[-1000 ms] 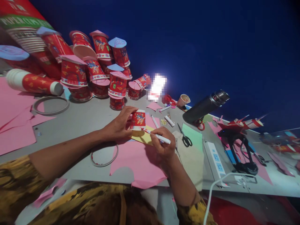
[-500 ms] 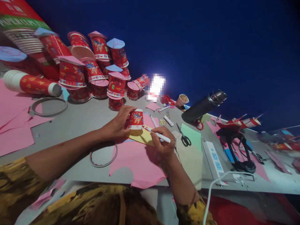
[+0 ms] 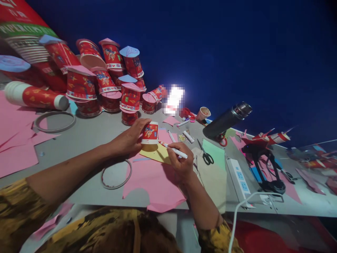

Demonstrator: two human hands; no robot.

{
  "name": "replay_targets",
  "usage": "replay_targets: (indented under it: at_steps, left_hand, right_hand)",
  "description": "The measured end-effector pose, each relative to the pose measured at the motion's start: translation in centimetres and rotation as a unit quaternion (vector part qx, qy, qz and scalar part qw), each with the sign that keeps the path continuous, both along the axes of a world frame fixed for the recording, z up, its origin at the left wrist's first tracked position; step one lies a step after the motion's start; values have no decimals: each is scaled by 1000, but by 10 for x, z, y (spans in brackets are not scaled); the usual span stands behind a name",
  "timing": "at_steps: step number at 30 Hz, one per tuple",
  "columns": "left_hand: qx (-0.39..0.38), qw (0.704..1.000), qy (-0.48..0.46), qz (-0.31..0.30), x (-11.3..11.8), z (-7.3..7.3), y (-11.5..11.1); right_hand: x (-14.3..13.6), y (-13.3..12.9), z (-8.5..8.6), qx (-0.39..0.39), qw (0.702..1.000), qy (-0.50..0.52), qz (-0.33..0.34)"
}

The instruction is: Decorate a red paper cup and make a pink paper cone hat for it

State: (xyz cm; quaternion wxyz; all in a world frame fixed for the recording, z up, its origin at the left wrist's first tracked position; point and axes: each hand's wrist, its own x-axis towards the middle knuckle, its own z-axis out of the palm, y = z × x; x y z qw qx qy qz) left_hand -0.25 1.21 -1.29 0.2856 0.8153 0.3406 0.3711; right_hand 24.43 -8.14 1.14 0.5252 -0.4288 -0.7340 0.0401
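Observation:
A red and white paper cup (image 3: 151,133) stands over yellow paper (image 3: 156,151) near the middle of the table. My left hand (image 3: 134,137) is closed on the cup from its left side. In my right hand (image 3: 182,161) is a white marker (image 3: 178,152), its tip at the lower right edge of the cup. Pink paper (image 3: 154,181) lies under and in front of the yellow sheet. Another marker (image 3: 171,136) and a white cap-like piece (image 3: 188,136) lie just beyond my right hand.
Several decorated red cups (image 3: 130,96) stand stacked at the back left. Grey rings (image 3: 116,187) lie left of the pink paper. Scissors (image 3: 207,158), a dark flask (image 3: 226,121) and a power strip (image 3: 239,181) are on the right.
The cup has turned in my left hand, so its printed picture faces another way. Both hands, with cup and marker, have shifted slightly left.

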Motion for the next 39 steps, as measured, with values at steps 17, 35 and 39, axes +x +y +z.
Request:
replay_targets:
  at_steps: [17,35,39]
  left_hand:
    - [-22,999,33,22,2,11,-7]
    - [-65,996,50,32,2,17,-11]
    - [-59,997,44,30,2,16,-10]
  right_hand:
    - [-3,-1,2,24,998,-27,42]
    - [-2,2,2,1,999,-34,34]
    - [-2,1,2,4,998,-25,49]
